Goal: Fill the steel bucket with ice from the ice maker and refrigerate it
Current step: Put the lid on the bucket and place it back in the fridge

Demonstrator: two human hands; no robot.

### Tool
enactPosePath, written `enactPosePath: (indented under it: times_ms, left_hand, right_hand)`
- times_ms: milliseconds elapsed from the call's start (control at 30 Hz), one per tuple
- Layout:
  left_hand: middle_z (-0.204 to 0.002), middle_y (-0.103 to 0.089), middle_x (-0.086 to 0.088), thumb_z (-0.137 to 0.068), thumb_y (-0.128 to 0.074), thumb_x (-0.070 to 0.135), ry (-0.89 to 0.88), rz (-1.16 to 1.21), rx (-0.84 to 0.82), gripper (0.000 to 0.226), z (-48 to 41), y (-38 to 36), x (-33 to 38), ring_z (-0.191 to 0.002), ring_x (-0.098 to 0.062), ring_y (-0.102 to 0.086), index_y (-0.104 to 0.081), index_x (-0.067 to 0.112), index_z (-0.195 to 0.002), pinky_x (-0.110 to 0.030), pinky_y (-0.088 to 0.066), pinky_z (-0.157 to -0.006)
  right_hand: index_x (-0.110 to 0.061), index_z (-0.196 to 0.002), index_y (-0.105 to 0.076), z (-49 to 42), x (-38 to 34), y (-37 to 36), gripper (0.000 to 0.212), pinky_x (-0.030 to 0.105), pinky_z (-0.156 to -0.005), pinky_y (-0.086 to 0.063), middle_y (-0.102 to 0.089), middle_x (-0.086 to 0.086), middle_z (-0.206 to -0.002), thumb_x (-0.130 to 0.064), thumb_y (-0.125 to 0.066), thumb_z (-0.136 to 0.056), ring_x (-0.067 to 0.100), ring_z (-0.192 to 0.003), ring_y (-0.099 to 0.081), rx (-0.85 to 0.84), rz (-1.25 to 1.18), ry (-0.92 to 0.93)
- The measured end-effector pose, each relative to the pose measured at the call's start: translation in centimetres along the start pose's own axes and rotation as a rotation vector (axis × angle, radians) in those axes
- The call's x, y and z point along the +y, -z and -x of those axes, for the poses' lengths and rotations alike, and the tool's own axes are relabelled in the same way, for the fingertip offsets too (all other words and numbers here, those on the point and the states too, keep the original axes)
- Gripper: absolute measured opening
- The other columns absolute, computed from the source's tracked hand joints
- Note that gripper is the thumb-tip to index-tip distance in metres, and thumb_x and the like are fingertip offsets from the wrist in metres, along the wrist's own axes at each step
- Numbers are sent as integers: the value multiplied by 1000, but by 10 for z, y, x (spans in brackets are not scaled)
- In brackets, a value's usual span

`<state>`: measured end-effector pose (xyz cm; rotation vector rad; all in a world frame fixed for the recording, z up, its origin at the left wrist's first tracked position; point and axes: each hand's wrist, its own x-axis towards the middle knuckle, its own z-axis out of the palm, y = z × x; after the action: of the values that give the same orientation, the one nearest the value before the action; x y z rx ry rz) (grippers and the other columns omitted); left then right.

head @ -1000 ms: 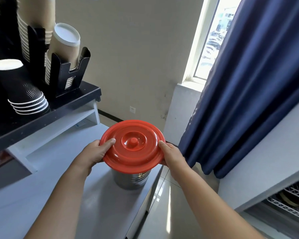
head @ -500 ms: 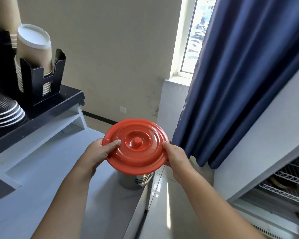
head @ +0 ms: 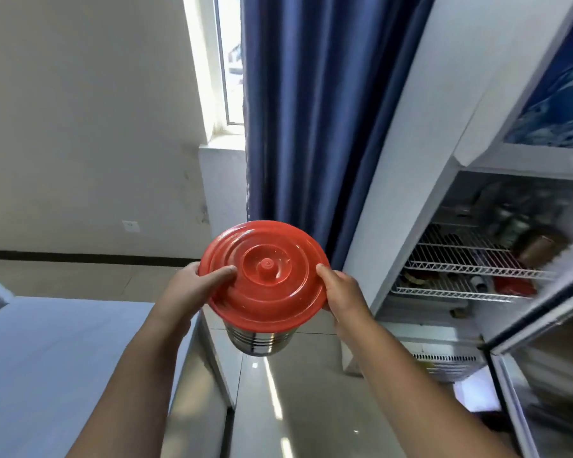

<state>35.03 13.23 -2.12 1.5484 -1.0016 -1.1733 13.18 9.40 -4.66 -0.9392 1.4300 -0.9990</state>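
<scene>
While I watch through the head camera, the biggest thing in front of me is the pale wall (head: 80, 127) on the left, with a deep blue curtain (head: 305, 110) hanging beside it and a narrow bright window (head: 234, 61) showing between the two. To the right stands a white refrigerator (head: 411, 143) with its glass door (head: 543, 375) swung open toward me; its wire shelves (head: 460, 259) hold bottles and containers that are too blurred for me to name. A white counter (head: 47, 358) fills the lower left, and glossy floor tiles (head: 295, 408) run between it and the fridge. The steel bucket (head: 260, 340) is up in the air, clear of the counter and just past its right edge, over the floor, in front of the curtain and left of the open fridge. A red lid (head: 278, 292) sits on it, tilted toward me, and hides all but the ribbed lower part of the bucket. My left hand (head: 187, 289) grasps the lid's left rim, thumb laid across the top and pointing at the centre knob (head: 266, 265). My right hand (head: 341, 292) grasps the opposite rim, thumb tip on the edge. The fingers of both hands curl under the rim, where I cannot see them. A small socket plate (head: 130, 225) sits low on the wall.
</scene>
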Motion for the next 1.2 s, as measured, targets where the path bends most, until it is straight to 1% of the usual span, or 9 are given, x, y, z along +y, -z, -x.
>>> enactPosePath:
  times_ms: [67,167,267,367,500,600,867,967,1200]
  left_hand:
    - [-79,-74,-8,-56,-77,40,18,-14,-18,45,-6,-31,4,-74,-22,-70,-68,11,-90,-33,-55,-69]
    - [-72,-73,-6,-71,-80,27,20,-2,-76,30,-12,-87,10,-69,-19,-69,-67,9,-91,-28,-52,-62]
    - [-83,-72,-14,-80,-73,22,37,-12,-132,21,-13,-142,15,-75,-24,-69,-66,8,-94,-30,-53,-66]
    - [-89,-72,-17,-81,-71,22,47,-8,-170,22,-11,-197,20,-84,-30,-69,-65,8,-96,-38,-55,-80]
    - [-90,-71,-18,-82,-70,19,60,16,-189,25,-8,-262,22,-82,-28,-67,-65,3,-101,-32,-54,-73]
    - [-88,-72,-14,-71,-79,27,75,23,-196,35,-7,-306,19,-82,-26,-68,-67,7,-97,-34,-54,-76]
    - [-87,-73,-10,-67,-81,32,109,28,-183,34,-18,-403,15,-83,-24,-69,-69,10,-90,-30,-52,-69]
    - [-92,-72,-9,-78,-75,24,115,30,-186,25,-30,-429,20,-85,-21,-68,-67,9,-97,-27,-51,-69]
    - [-100,-70,-8,-79,-73,26,106,18,-266,35,-73,-476,33,-87,-18,-67,-62,9,-108,-21,-49,-63]
  right_hand:
    - [-16,-68,-61,-4,0,30,26,33,-69,-49,-60,3,-68,-24,-52,-91,18,-68,-57,50,-19,-5]
    - [-16,-69,-61,-11,-1,84,24,34,-68,-49,-58,5,-69,-26,-53,-89,20,-69,-56,119,-18,-27]
    - [-6,-76,-65,-17,-2,138,27,35,-65,-44,-56,8,-72,-29,-54,-85,21,-71,-54,173,-31,-42]
    - [6,-91,-64,-25,-2,191,38,40,-73,-51,-61,8,-79,-30,-57,-84,21,-76,-57,223,-47,-65]
    - [-9,-78,-68,-37,0,252,21,44,-85,-52,-66,11,-85,-23,-57,-90,22,-81,-59,258,-55,-63]
    - [-4,-86,-67,-45,3,296,23,48,-90,-50,-67,14,-88,-23,-57,-90,23,-82,-59,280,-59,-65]
    - [-8,-80,-65,-72,13,384,23,42,-85,-52,-64,9,-84,-28,-57,-90,23,-82,-61,334,-72,-89]
    - [-11,-80,-64,-87,11,404,21,39,-83,-52,-63,9,-82,-28,-57,-90,22,-80,-60,360,-89,-95]
    - [-16,-79,-67,-129,-2,432,19,41,-84,-52,-68,8,-85,-28,-57,-89,24,-86,-63,438,-148,-112]
